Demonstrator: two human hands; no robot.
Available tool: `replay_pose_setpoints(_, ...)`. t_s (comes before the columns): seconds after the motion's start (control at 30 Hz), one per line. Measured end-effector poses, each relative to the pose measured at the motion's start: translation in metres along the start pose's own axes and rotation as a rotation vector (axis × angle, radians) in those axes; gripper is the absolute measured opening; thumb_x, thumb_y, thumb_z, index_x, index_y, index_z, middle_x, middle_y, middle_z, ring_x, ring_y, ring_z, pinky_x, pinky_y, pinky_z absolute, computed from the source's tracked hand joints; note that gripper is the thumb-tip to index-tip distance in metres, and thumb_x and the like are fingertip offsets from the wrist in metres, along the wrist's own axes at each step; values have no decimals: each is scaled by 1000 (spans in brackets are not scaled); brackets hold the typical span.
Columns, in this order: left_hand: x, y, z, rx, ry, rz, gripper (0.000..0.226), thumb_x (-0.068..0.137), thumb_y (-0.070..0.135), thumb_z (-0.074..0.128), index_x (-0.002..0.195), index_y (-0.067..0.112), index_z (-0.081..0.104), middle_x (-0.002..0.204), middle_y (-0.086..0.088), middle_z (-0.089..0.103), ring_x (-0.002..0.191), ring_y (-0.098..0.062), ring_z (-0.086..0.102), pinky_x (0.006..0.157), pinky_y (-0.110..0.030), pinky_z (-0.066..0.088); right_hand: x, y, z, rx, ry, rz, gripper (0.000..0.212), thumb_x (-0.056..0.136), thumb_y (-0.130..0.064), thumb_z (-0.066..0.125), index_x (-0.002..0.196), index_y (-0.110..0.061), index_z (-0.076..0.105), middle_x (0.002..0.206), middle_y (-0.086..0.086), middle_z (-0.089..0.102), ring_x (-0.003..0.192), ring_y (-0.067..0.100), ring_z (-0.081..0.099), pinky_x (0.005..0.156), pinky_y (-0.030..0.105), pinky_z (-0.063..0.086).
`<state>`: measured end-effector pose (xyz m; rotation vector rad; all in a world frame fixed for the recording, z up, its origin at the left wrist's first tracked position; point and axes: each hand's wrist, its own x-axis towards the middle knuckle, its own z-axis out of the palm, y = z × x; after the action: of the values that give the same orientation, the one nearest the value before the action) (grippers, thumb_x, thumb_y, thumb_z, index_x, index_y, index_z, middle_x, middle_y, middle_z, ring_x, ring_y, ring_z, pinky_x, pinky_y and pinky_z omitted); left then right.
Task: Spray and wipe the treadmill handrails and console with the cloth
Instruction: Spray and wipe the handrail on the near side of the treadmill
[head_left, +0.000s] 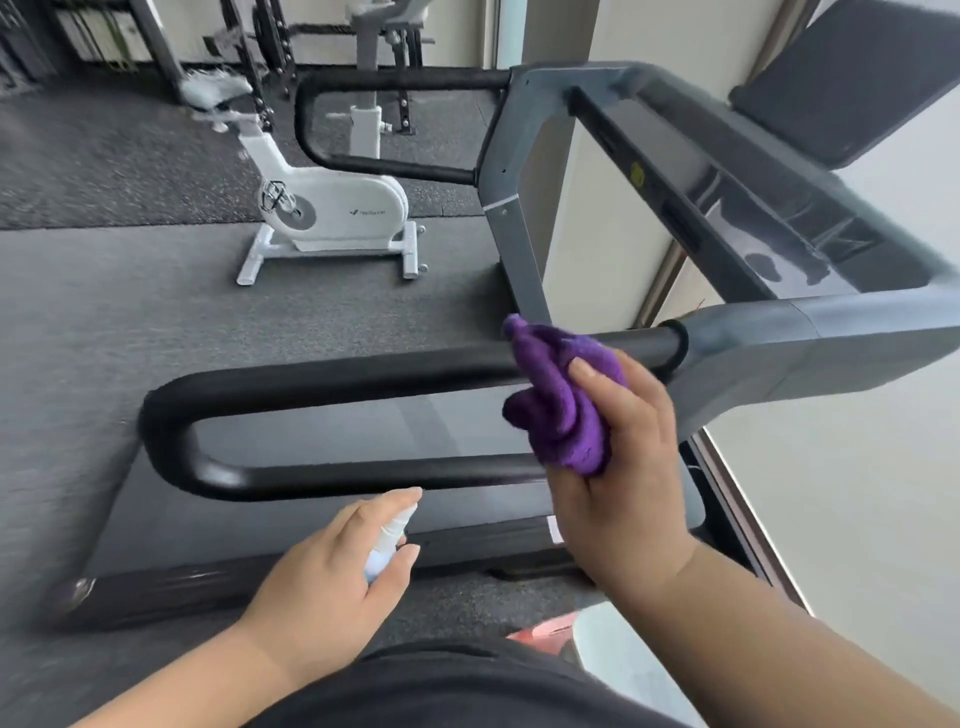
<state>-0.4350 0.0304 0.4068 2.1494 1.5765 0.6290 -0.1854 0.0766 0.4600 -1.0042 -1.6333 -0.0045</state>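
Note:
My right hand (618, 457) grips a bunched purple cloth (561, 400) against the near black handrail (322, 379), close to where the rail meets the grey frame. Lower down, my left hand (332, 577) holds a small white spray bottle (387, 540), nozzle pointing up toward the rail's lower bar. The near handrail is a black padded loop. A second black loop, the far handrail (384, 83), sits beyond. The grey console (769, 208) stretches between them at the right, with a dark screen panel (852, 83) above it.
The treadmill belt deck (322, 540) lies below the near rail. A white exercise bike (332, 208) stands on the grey gym floor beyond. Racks and gear line the far wall. A window and pale wall run along the right.

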Motion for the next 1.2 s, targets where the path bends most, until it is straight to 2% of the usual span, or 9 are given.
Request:
replay_pose_setpoints(0.1, -2, 10, -2, -14, 60, -97, 53, 91, 51, 50, 131, 64, 17, 108, 36, 51, 95, 22, 48, 76, -4, 36, 28, 1, 7, -130, -56, 34, 62, 80, 0, 72, 135, -18, 50, 139, 7, 47, 130, 26, 44, 112, 39, 33)
replay_pose_setpoints(0.17, -4, 14, -7, -14, 110, -151, 52, 89, 53, 47, 131, 65, 18, 111, 34, 53, 97, 14, 51, 77, -9, 37, 35, -2, 28, -260, -217, 45, 63, 77, 0, 73, 135, -17, 54, 141, 8, 50, 131, 34, 43, 114, 44, 31)
replay_pose_setpoints(0.23, -9, 14, -13, -7, 161, -183, 52, 88, 50, 49, 131, 63, 21, 110, 31, 56, 98, 14, 51, 75, -7, 37, 30, -9, 51, -354, -343, 17, 64, 76, -2, 72, 135, -19, 55, 141, 7, 52, 134, 35, 42, 115, 50, 28)
replay_pose_setpoints(0.47, -43, -8, -27, 3, 267, -299, 51, 88, 41, 58, 130, 56, 33, 112, 18, 63, 98, 19, 47, 80, 3, 32, 10, -36, 111, -364, -452, -184, 82, 65, -5, 77, 139, -22, 47, 141, 8, 49, 137, 34, 35, 120, 48, 9)
replay_pose_setpoints(0.6, -57, -28, -35, -25, 268, -336, 49, 89, 42, 56, 128, 59, 32, 112, 16, 63, 101, 2, 52, 79, -4, 36, 8, -55, 136, -338, -461, -226, 74, 69, -5, 73, 138, -21, 51, 140, 9, 50, 136, 35, 37, 119, 48, 12)
replay_pose_setpoints(0.77, -70, -58, -54, -70, 276, -332, 49, 88, 43, 55, 130, 55, 32, 112, 13, 63, 98, -5, 57, 81, -24, 42, 2, -82, 168, -337, -473, -253, 71, 72, -5, 73, 138, -22, 53, 142, 9, 50, 137, 34, 37, 119, 50, 15)
replay_pose_setpoints(0.93, -92, -107, -88, -77, 273, -307, 49, 89, 42, 56, 133, 51, 37, 113, 13, 64, 99, -4, 56, 82, -21, 41, -4, -122, 214, -355, -449, -265, 63, 76, -8, 72, 136, -21, 56, 141, 9, 52, 136, 35, 40, 118, 52, 21)
replay_pose_setpoints(1.03, -109, -144, -120, -62, 264, -254, 52, 90, 35, 62, 133, 49, 37, 109, 13, 66, 95, -5, 57, 79, -24, 44, -9, -146, 249, -446, -502, -330, 59, 77, -12, 71, 135, -20, 57, 139, 9, 53, 134, 36, 42, 119, 52, 18)
replay_pose_setpoints(1.2, -138, -211, -166, 5, 233, -138, 49, 92, 33, 66, 133, 43, 41, 102, 12, 67, 91, -7, 55, 69, -24, 45, -33, -162, 288, -676, -667, -517, 45, 86, -12, 46, 129, -15, 60, 134, 11, 57, 127, 37, 46, 121, 48, 7)
